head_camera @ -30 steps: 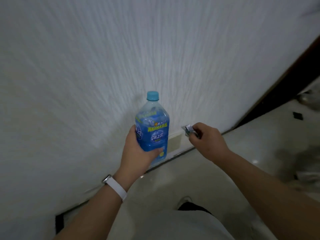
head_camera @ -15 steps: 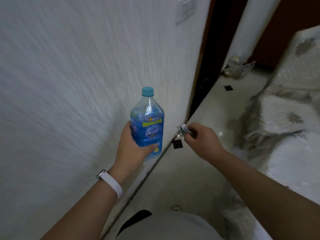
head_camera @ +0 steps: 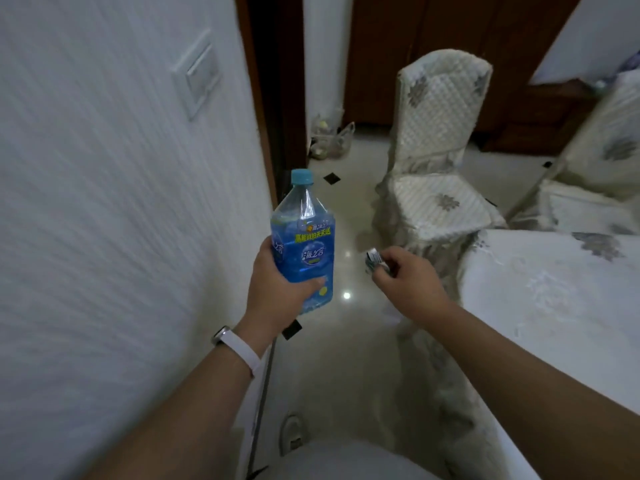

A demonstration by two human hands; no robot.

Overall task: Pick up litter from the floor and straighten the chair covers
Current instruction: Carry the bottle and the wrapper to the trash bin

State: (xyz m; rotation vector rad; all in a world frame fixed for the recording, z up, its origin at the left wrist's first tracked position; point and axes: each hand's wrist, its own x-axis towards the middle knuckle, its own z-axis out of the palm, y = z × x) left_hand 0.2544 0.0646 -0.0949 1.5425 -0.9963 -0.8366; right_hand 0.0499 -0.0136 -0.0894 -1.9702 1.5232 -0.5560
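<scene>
My left hand (head_camera: 277,289) grips a blue plastic bottle (head_camera: 304,237) with a light-blue cap, held upright at chest height. My right hand (head_camera: 408,282) pinches a small crumpled wrapper (head_camera: 374,258) between thumb and fingers, just right of the bottle. Ahead stands a chair (head_camera: 436,147) under a quilted white cover with grey flower motifs, its skirt hanging to the floor. A second covered chair (head_camera: 602,174) shows at the right edge.
A white textured wall (head_camera: 121,202) with a switch plate runs along my left. A table under a white cloth (head_camera: 554,306) fills the right. Plastic bags (head_camera: 329,140) lie on the glossy tiled floor by a dark doorway. Brown wooden cabinets stand behind.
My view has swung right, from the wall toward the room, bringing the covered chairs and table into sight. Both hands keep their hold on the bottle and the wrapper.
</scene>
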